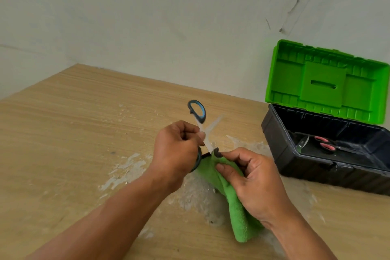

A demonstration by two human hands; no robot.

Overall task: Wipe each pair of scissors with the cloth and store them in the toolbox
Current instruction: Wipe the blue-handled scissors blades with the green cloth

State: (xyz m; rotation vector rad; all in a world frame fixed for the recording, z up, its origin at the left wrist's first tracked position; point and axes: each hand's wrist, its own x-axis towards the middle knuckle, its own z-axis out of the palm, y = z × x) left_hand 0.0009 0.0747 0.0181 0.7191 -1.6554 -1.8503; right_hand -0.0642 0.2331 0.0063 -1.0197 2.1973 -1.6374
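Observation:
My left hand point(176, 148) grips a pair of scissors with black and blue handles point(197, 111), held above the table with the blades spread apart; one handle loop points up and away, the other is hidden under my palm. My right hand point(251, 177) holds a green cloth point(236, 209) and presses its top edge against the scissors near the pivot. The cloth hangs down to the table. The black toolbox point(278, 150) stands at the right with its green lid point(325, 82) open. Inside lie scissors with red handles point(326, 143) and another dark-handled tool.
The wooden table point(84, 122) has pale scraped patches around my hands. A white wall runs close behind the table and toolbox. The table's left edge is at the far left.

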